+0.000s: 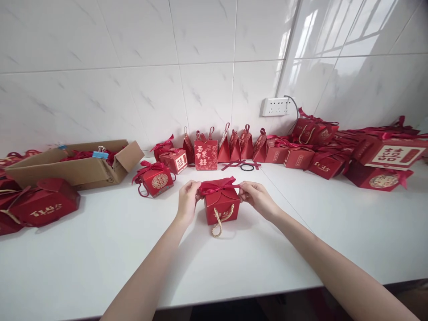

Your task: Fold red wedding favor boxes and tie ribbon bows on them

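Observation:
A red gift box point(222, 206) stands upright on the white table in front of me. Gold lettering marks its near side, where a twisted gold cord handle point(217, 225) hangs down. Across its top runs a dark red ribbon point(217, 186), tied at the middle. At the box's left upper edge, my left hand point(190, 198) pinches one end of the ribbon. My right hand point(256, 196) grips the other end at the right, its fingers closed beside the box. The fingertips partly cover the ribbon's ends.
Several red boxes crowd the right point(381, 160). An open cardboard box point(67, 171) with a blue-topped binder clip point(100, 154) stands at the left, a red box point(47, 205) before it. Small red bags line the wall, near loose ribbon and a black ring point(247, 167). A power strip point(277, 107) hangs above.

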A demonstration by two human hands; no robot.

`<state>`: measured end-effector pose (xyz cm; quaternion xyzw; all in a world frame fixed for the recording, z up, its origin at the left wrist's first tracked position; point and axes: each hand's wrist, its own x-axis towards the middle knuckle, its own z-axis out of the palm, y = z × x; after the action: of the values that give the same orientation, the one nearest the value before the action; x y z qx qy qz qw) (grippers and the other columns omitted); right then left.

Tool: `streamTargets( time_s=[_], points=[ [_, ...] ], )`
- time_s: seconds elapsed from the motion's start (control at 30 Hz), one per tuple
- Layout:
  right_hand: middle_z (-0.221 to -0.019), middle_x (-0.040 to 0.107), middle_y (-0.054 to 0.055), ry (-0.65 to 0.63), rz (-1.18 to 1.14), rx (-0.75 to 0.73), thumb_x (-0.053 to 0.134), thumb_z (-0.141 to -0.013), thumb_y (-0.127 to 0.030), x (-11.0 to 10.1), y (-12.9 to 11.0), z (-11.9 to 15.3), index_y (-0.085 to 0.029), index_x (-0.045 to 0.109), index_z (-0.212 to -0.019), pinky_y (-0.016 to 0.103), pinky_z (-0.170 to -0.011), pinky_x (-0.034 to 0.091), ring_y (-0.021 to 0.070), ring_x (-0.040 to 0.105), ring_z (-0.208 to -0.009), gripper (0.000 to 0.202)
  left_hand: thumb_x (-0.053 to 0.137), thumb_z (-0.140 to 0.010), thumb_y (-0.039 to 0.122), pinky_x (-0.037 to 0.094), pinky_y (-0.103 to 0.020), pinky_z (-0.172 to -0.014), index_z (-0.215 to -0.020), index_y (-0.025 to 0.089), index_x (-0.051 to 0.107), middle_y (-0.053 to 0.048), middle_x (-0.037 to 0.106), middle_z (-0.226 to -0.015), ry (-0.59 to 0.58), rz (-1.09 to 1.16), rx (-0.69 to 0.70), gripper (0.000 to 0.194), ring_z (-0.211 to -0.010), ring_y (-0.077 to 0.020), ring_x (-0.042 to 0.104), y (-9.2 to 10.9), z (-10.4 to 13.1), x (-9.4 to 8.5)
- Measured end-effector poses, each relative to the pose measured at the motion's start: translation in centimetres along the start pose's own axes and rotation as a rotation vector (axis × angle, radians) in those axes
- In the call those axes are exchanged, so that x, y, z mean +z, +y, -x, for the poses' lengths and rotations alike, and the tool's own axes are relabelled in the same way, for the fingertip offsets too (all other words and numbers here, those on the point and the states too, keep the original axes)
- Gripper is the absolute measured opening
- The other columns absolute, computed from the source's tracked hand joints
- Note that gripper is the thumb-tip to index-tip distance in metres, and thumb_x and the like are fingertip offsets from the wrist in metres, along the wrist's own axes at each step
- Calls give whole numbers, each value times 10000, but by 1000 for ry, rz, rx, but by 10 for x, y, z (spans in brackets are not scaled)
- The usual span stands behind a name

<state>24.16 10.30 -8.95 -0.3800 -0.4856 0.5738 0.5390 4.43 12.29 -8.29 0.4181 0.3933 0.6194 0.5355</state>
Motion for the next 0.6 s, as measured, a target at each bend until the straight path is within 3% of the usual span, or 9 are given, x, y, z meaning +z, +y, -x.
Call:
streamTargets(
  time_s=[0.17,0.3,0.43,0.6],
  points=[
    [-473,454,-40,28,-43,-11,701,-676,-419,1,-1,0,-160,536,-512,259,-550,386,90,465,-476,348,670,-623,258,305,-190,-457,-479,179,385,71,365,-471,-4,-1,41,330,-460,-58,344,-2,-1,-3],
    [-439,378,-61,133,-154,-59,696,-652,-301,-2,-5,-1,-171,480,-457,258,-538,408,82,435,-443,318,679,-607,220,333,-200,-478,-479,179,387,82,336,-458,34,45,95,322,-445,-54,337,2,-4,-5],
    [-410,277,-84,321,-347,-139,603,-656,-249,-17,-18,-5,-197,343,-439,248,-546,458,64,339,-407,342,644,-587,208,362,-213,-493,-496,186,347,97,290,-453,163,155,151,311,-420,-45,299,17,-11,-11],
    [-385,228,-83,487,-523,-219,518,-609,-175,-43,-38,-9,-179,203,-468,197,-475,425,53,268,-384,345,599,-559,216,333,-204,-468,-511,191,286,97,271,-448,338,291,205,318,-420,-45,284,38,-21,-26]
  ],
)
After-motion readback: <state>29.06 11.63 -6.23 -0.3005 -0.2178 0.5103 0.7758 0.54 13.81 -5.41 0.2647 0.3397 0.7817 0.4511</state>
